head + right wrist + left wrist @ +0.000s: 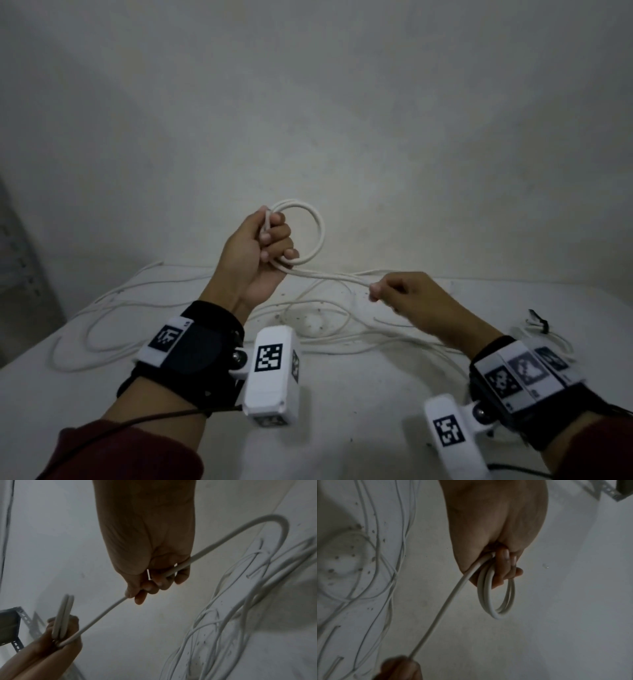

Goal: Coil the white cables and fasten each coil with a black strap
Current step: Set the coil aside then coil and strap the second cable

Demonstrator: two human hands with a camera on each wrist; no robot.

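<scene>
white cable [337, 277] is only partly wound: a small coil [310, 233] of what looks like two or three turns stands up above the worktop [342, 394], gripped in the left hand [263, 251], whose fingers are curled tight round the bunched turns at the coil's near side. from that fist a straight run of the same cable crosses to the right hand [400, 291], which has its fingertips and thumb closed in a pinch on the cable, with the rest trailing out behind it in a bend and down to the worktop. most of the length is not yet gathered, judging by the loose loops of cable [113, 325] sprawled across the worktop on both sides; whether these belong to one cable or several cannot be told. no strap is on the coil in hand, and neither hand holds one. at the far right edge of the worktop lies a small bundle with a black strap [539, 322] round it, possibly a coil already fastened, though it is too small to be sure. so the work looks early: finish winding this coil, strap it, then deal with whatever cable remains loose.
</scene>
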